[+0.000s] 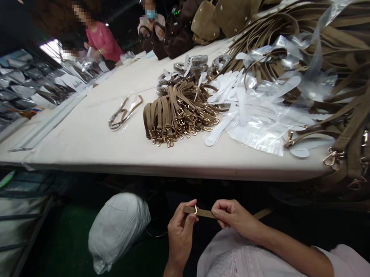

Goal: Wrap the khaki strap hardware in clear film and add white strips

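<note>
Below the table's front edge, a brown strap (205,213) is stretched between my two hands. My left hand (182,230) pinches it beside a gold-coloured buckle (196,209). Fingers of my right hand (230,215) are closed on the strap a short way to the right, and a brown tail shows past the wrist. On the table lies a bundle of brown straps (164,116) with gold clasps at their near ends. To its left is a strap in a clear bag (124,114). White paper strips (227,91) and clear plastic bags (260,130) lie to its right.
Long brown straps (363,95) pile up on the table's right and hang over its edge. A white covered bundle (116,230) stands below. Brown bags (178,42) and two people (105,41) are at the far side.
</note>
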The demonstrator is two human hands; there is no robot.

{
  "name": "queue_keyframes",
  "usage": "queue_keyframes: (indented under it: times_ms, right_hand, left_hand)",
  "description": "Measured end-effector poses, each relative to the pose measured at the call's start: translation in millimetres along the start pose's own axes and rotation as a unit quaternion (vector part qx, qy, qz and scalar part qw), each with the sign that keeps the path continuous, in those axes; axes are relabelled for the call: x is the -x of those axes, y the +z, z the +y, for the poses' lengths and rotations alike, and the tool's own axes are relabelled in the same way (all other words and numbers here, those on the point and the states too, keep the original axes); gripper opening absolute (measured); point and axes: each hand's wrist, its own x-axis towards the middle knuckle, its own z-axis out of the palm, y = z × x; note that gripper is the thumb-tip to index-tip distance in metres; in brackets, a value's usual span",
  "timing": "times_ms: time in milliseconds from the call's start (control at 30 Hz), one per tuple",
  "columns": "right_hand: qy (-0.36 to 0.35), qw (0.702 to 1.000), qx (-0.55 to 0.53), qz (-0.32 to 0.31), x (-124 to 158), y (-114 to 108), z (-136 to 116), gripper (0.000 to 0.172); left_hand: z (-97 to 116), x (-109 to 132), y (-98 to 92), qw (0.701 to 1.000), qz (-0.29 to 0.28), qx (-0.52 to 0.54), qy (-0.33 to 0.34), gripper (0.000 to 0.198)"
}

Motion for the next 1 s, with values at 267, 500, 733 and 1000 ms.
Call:
queue_keyframes:
  times_ms: [267, 500, 733, 1000]
  right_hand:
    - [-0.007, 0.995, -0.092, -0.04, 0.4, 2.3, -3.6, 0.055]
    - [0.004, 0.995, -0.055, -0.084, 7.1, -13.1, -10.1, 0.053]
    - [0.021, 0.983, 0.167, -0.08, 10.6, -29.7, -2.1, 0.024]
    - [-0.059, 0.978, 0.2, -0.001, 11.3, -17.4, -5.2, 0.027]
  left_hand:
    - [-19.1, 7.4, 24.2, 0.979, -0.024, 0.163, -0.123, 0.039]
    - [-26.3, 4.4, 8.5, 0.934, 0.028, 0.317, -0.161, 0.033]
    - [-25.4, -2.3, -1.3, 0.935, 0.119, 0.319, -0.097, 0.036]
    - [-27.6, 5.6, 10.5, 0.955, 0.054, 0.272, -0.109, 0.036]
